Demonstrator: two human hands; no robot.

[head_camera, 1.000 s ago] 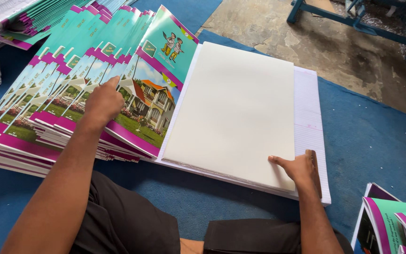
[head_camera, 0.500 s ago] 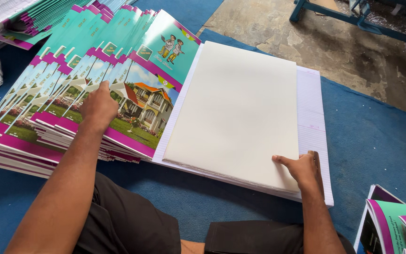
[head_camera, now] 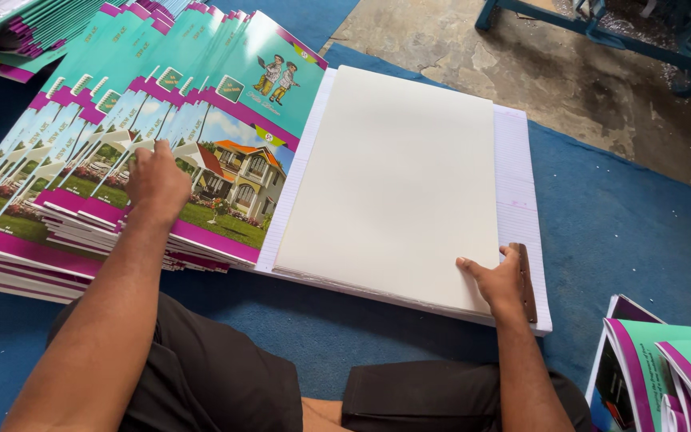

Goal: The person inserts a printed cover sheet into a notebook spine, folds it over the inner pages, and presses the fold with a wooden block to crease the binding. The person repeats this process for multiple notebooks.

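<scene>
No pkgs, signs or screens here; only small labels printed on the fanned teal-and-magenta covers [head_camera: 121,152] at left: each cover has a small rectangular label panel [head_camera: 230,89], green w/ pale border, set upper left on the teal band, plus a tiny round emblem [head_camera: 307,57] near the top right corner

The fanned covers [head_camera: 201,152] are teal above, with a magenta band, a picture of an orange-roofed house on green lawn, and magenta bottom edges. The paper stack [head_camera: 397,176] is plain cream over white ruled sheets [head_camera: 517,184]. The mat [head_camera: 625,232] is blue.
</scene>
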